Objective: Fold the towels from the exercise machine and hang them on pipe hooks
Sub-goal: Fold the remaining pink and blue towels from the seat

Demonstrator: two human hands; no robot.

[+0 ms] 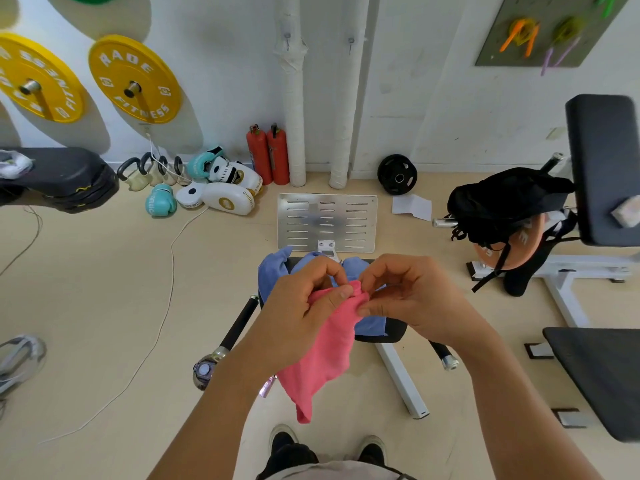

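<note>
Your left hand point(304, 306) and right hand point(412, 299) pinching the pink towel point(325, 358) top, above the blue towel point(273, 275) on the machine seat point(394, 332).

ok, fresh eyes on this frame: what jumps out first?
The pink towel at centre, hanging from both hands: the left hand and right hand pinch its top edge together. Just behind it a blue towel lies draped over the machine's pad. Upper left, two yellow plates hang on the wall, and two red extinguishers stand beside the white pipes.
</note>
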